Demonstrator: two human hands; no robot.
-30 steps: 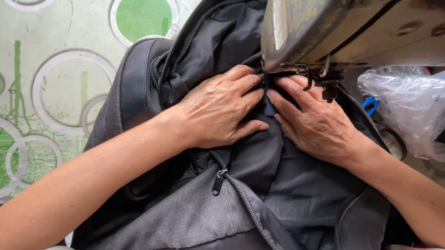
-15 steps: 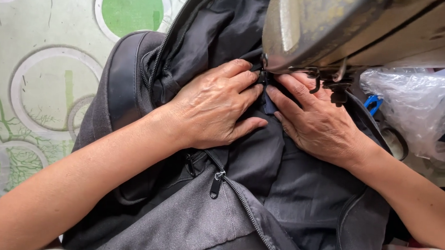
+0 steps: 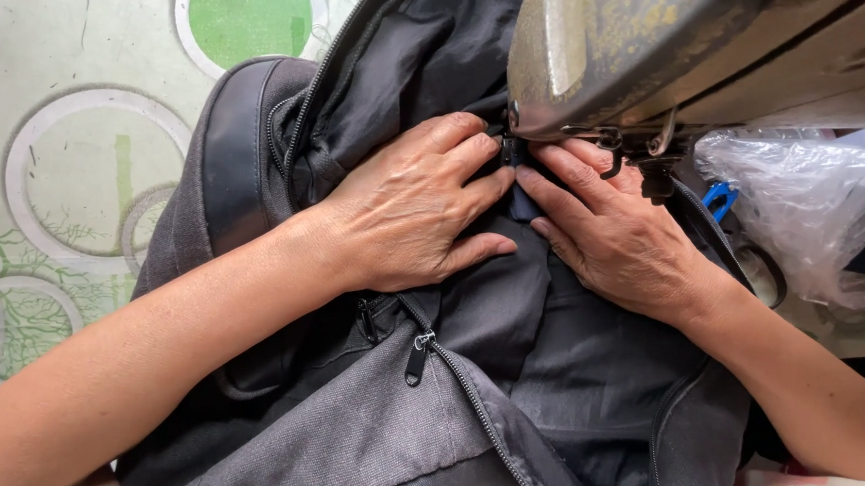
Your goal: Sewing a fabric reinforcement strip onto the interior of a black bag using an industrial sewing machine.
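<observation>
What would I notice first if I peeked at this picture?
Two bare hands in the middle: the left hand and right hand press flat on a dark grey backpack. Their fingertips meet under the worn metal head of a sewing machine at the top right. A zipper pull hangs just below the left hand, and a clear plastic bag lies at the right edge.

I see my left hand (image 3: 410, 208) pressed flat on the dark lining of a grey backpack (image 3: 366, 434), fingertips just under the sewing machine head (image 3: 654, 58). My right hand (image 3: 617, 237) lies flat beside it, fingertips nearly meeting. A zipper pull (image 3: 416, 359) hangs below. A plastic bag (image 3: 813, 206) sits right of the machine.
</observation>
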